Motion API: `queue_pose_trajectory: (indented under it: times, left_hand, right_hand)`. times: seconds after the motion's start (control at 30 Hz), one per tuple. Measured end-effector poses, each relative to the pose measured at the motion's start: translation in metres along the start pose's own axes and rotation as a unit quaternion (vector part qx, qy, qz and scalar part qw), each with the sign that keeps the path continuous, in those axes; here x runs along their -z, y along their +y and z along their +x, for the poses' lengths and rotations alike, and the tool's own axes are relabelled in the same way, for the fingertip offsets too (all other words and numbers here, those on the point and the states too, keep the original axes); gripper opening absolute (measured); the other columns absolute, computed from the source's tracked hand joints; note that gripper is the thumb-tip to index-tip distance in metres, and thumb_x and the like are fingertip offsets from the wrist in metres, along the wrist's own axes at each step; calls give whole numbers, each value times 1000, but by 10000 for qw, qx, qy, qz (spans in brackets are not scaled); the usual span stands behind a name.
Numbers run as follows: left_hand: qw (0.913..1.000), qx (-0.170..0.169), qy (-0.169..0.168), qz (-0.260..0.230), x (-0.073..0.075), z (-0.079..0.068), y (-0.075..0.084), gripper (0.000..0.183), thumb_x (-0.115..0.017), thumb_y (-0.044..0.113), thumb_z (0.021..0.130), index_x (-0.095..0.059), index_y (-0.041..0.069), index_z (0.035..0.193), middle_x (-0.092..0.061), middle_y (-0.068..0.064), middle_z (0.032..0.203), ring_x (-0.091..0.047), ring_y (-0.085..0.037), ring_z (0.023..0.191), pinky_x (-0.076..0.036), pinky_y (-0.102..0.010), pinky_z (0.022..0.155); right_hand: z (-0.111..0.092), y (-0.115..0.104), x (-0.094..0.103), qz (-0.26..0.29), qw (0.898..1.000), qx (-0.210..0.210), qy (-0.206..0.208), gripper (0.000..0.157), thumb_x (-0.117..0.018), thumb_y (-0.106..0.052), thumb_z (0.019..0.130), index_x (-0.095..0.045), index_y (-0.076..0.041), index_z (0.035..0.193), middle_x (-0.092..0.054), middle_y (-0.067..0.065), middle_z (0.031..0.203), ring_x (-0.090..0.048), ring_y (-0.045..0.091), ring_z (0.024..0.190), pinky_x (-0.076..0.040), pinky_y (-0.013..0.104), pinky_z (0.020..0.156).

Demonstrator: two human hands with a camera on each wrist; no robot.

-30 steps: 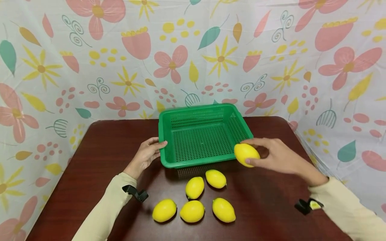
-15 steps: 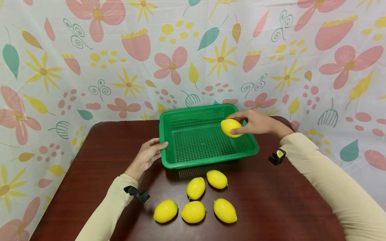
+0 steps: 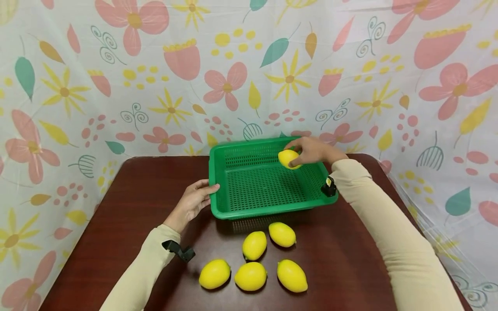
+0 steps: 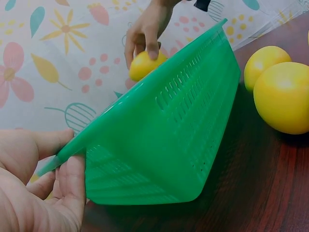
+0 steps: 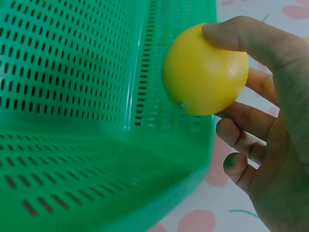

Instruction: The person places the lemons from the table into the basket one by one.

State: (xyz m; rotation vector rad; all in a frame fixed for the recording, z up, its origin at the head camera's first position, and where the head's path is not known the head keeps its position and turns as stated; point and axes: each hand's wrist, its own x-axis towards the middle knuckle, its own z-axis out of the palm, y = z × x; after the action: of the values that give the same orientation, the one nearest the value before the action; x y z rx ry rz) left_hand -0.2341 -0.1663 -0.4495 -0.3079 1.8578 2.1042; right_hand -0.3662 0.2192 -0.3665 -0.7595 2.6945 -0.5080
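Observation:
A green plastic basket [image 3: 272, 210] with slotted walls and floor stands on the table, nothing lying in it. My left hand [image 3: 193, 199] grips its left rim; in the left wrist view the thumb [image 4: 50, 143] lies over the rim and the fingers curl beneath. Above the back right part of the basket, my right hand [image 3: 311, 150] holds a yellow lemon [image 3: 288, 159] between thumb and fingers. Seen in the right wrist view, the lemon [image 5: 205, 72] is pinched near the basket's wall; whether it touches the wall I cannot tell.
Several lemons lie on the dark brown table [image 3: 155, 190] in front of the basket, the closest being one lemon [image 3: 282, 234] near its front wall. A flower-printed curtain [image 3: 229, 52] hangs right behind the table's back edge.
My right hand has carried the lemon from the basket's front right corner, leftward and back, to above its inside. The left hand keeps its grip on the rim.

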Motion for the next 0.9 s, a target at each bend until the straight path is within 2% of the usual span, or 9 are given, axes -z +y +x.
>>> queue_pose_trajectory:
  times: [0.23, 0.47, 0.67, 0.9]
  left_hand:
    - [10000, 13, 28, -37, 0, 1, -3, 46, -72, 21, 98, -55, 7, 139, -63, 2, 103, -57, -10, 81, -52, -23, 74]
    - [9999, -104, 17, 2, 0, 1, -1, 49, -73, 21, 98, -54, 4, 141, -64, 2, 104, -59, -10, 82, -53, -23, 75]
    - [9999, -165, -16, 32, 1, 2, -1, 52, -72, 20, 99, -52, 3, 143, -64, 2, 105, -60, -9, 84, -53, -23, 76]
    - [9998, -148, 4, -113, -1, 2, -3, 49, -71, 17, 99, -53, 2, 142, -65, 1, 105, -63, -10, 86, -55, -24, 78]
  right_hand:
    - [19, 9, -17, -319, 9989, -300, -161, 61, -81, -32, 86, -62, -11, 140, -67, 22, 126, -66, 34, 107, -55, 48, 85]
    - [28, 13, -31, -598, 9967, -547, -94, 59, -82, -27, 86, -62, -13, 139, -68, 19, 123, -66, 32, 104, -55, 50, 86]
    - [35, 13, -38, -894, 9947, -516, 13, 57, -82, -27, 86, -63, -13, 138, -67, 18, 123, -65, 34, 105, -54, 52, 87]
    - [40, 12, -49, -1135, 9917, -597, -73, 57, -83, -30, 86, -64, -15, 137, -65, 15, 124, -61, 32, 104, -53, 52, 87]
